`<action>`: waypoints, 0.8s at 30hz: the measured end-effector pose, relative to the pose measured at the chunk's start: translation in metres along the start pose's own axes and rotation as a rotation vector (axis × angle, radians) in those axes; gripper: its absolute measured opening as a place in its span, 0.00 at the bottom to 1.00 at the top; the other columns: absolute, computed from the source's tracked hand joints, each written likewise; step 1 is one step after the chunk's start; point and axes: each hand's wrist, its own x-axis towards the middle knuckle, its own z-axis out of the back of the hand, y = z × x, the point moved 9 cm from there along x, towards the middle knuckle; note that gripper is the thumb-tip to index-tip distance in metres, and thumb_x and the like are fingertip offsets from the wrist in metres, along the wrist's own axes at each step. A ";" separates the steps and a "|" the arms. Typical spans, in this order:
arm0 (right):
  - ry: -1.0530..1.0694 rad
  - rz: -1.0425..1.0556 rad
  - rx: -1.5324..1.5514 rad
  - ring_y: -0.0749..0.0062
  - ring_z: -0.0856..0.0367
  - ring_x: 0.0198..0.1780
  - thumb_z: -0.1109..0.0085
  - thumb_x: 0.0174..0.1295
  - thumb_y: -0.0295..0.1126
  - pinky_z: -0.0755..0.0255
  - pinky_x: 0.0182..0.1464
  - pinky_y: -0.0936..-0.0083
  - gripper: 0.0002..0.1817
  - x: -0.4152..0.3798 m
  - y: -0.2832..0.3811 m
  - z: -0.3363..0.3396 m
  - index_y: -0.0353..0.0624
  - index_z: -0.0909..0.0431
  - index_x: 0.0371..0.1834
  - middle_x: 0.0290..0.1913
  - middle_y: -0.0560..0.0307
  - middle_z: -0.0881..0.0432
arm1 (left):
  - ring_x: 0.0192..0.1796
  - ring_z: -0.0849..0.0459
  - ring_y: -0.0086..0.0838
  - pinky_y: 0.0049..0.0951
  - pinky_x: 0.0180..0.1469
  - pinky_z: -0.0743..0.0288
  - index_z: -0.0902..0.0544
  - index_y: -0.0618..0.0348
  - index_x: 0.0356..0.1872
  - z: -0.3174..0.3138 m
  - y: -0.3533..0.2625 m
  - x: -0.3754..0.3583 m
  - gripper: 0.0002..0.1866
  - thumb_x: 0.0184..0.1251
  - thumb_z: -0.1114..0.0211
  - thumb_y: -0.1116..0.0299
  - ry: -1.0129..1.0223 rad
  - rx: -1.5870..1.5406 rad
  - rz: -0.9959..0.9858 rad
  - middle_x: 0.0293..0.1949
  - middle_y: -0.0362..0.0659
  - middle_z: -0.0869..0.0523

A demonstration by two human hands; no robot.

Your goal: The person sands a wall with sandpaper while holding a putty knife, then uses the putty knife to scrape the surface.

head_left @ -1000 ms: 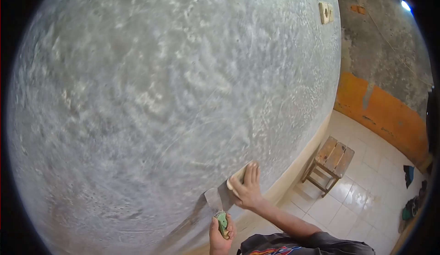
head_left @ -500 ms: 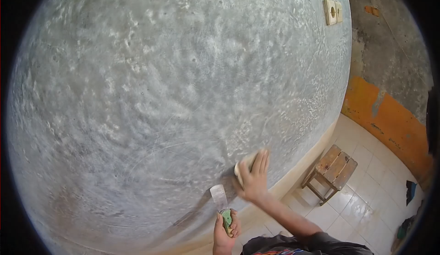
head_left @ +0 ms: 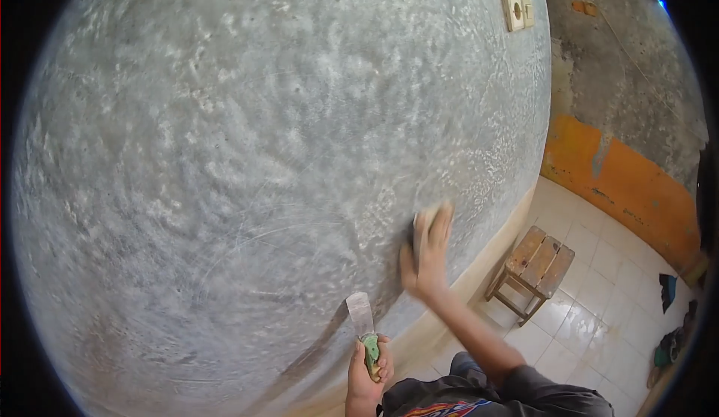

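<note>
Right hand [head_left: 429, 262] moved rightward, left hand [head_left: 367, 376] holding one scraper [head_left: 360, 314].

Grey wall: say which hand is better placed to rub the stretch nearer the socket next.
Right, I'd judge. The right hand holds a pale pad against the grey wall, nearer the socket, while the left hand is lower down, closed around a green-handled scraper.

The right arm [head_left: 481, 336] reaches out, right hand [head_left: 429, 266] blurred, fingers [head_left: 443, 226] seemingly extended; the left hand [head_left: 362, 380] curls closed.
</note>
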 end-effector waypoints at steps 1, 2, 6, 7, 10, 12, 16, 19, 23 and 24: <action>-0.027 -0.020 -0.004 0.18 0.67 0.73 0.48 0.62 0.34 0.65 0.68 0.29 0.38 0.031 -0.003 0.015 0.40 0.51 0.76 0.72 0.17 0.64 | 0.17 0.36 0.21 0.23 0.16 0.44 0.27 0.63 0.48 -0.001 0.000 0.001 0.28 0.74 0.57 0.43 0.000 -0.004 0.009 0.20 0.37 0.32; -0.032 -0.028 -0.007 0.18 0.67 0.73 0.48 0.62 0.34 0.65 0.68 0.29 0.38 0.047 -0.003 0.021 0.40 0.51 0.76 0.72 0.17 0.64 | 0.17 0.36 0.21 0.23 0.16 0.44 0.27 0.63 0.48 -0.001 0.000 0.002 0.28 0.74 0.57 0.43 0.002 0.003 0.016 0.20 0.37 0.32; -0.063 -0.026 -0.039 0.17 0.66 0.72 0.49 0.60 0.32 0.65 0.67 0.28 0.39 0.035 -0.012 0.015 0.41 0.50 0.76 0.72 0.17 0.63 | 0.17 0.36 0.19 0.22 0.18 0.44 0.28 0.66 0.50 -0.011 -0.001 0.012 0.29 0.75 0.56 0.44 0.026 0.017 0.001 0.22 0.37 0.31; -0.061 0.011 -0.038 0.15 0.66 0.72 0.48 0.60 0.32 0.65 0.67 0.27 0.39 0.008 -0.017 0.003 0.41 0.50 0.75 0.72 0.16 0.64 | 0.17 0.36 0.19 0.22 0.18 0.44 0.28 0.66 0.50 -0.013 0.001 0.017 0.29 0.75 0.56 0.44 0.020 0.024 -0.006 0.22 0.37 0.30; 0.040 -0.030 0.011 0.09 0.66 0.69 0.46 0.58 0.32 0.64 0.66 0.26 0.38 -0.045 -0.038 -0.016 0.39 0.47 0.73 0.71 0.12 0.63 | 0.17 0.35 0.20 0.22 0.19 0.43 0.28 0.66 0.49 -0.025 0.008 0.031 0.29 0.74 0.55 0.43 -0.009 0.036 0.004 0.22 0.37 0.30; 0.035 -0.001 0.020 0.10 0.67 0.70 0.46 0.58 0.32 0.65 0.67 0.27 0.38 -0.024 -0.049 -0.003 0.38 0.46 0.73 0.71 0.12 0.63 | 0.17 0.35 0.20 0.22 0.19 0.43 0.27 0.65 0.48 -0.035 0.015 0.044 0.29 0.74 0.54 0.43 0.010 0.031 0.001 0.22 0.37 0.30; -0.046 -0.025 0.060 0.18 0.66 0.73 0.45 0.59 0.34 0.67 0.69 0.32 0.37 0.094 -0.082 0.049 0.38 0.45 0.72 0.71 0.14 0.61 | 0.18 0.35 0.20 0.22 0.20 0.43 0.26 0.65 0.45 -0.058 0.036 0.069 0.29 0.73 0.52 0.43 0.000 0.028 0.004 0.23 0.37 0.30; 0.050 0.024 0.009 0.20 0.63 0.73 0.45 0.61 0.35 0.65 0.69 0.34 0.36 0.087 -0.102 0.040 0.36 0.44 0.72 0.71 0.15 0.59 | 0.18 0.35 0.21 0.22 0.19 0.43 0.26 0.61 0.44 -0.078 0.049 0.088 0.27 0.73 0.53 0.43 -0.044 0.029 -0.029 0.21 0.36 0.30; 0.187 0.051 0.034 0.18 0.59 0.72 0.43 0.60 0.35 0.64 0.69 0.32 0.38 -0.023 -0.148 0.008 0.34 0.45 0.72 0.71 0.15 0.57 | 0.18 0.35 0.21 0.22 0.20 0.43 0.26 0.61 0.43 -0.110 0.062 0.111 0.27 0.73 0.53 0.42 -0.049 0.049 -0.089 0.21 0.36 0.30; 0.251 0.061 0.024 0.19 0.60 0.72 0.43 0.60 0.35 0.64 0.69 0.32 0.38 -0.032 -0.160 0.005 0.34 0.46 0.72 0.71 0.15 0.58 | 0.18 0.35 0.21 0.22 0.20 0.44 0.26 0.60 0.42 -0.116 0.066 0.115 0.28 0.73 0.53 0.41 -0.064 0.035 -0.096 0.21 0.36 0.30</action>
